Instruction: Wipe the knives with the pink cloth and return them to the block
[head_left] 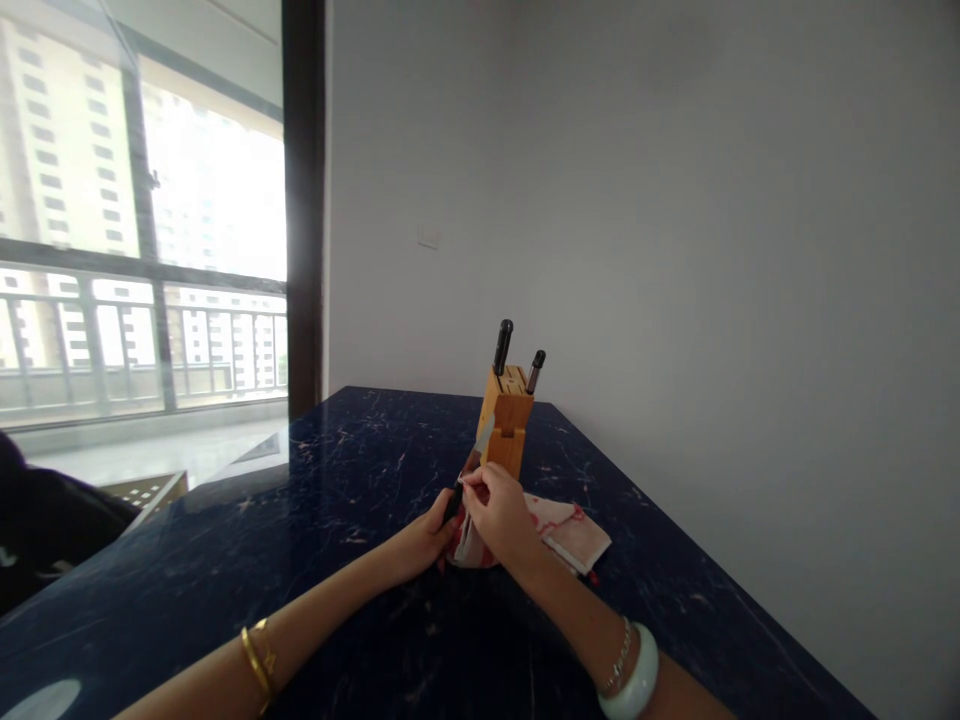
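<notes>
My left hand [425,540] is closed around the black handle of a kitchen knife [481,440], its blade tilted up and to the right. Just right of the handle, my right hand [501,510] has its fingers pinched together by the base of the blade, on a corner of a white and red cloth [576,538]. Part of that cloth hangs below the fingers, and the rest lies on the table to the right. Behind the blade stands a wooden knife block [511,412] with a black-handled knife [503,346] and a black-tipped metal handle [535,372] sticking out of its top.
The dark blue marbled table [360,450] reaches to the grey wall [675,250]. At the far left are a dark chair-like shape [60,520] and a large window [210,200] with a railing outside.
</notes>
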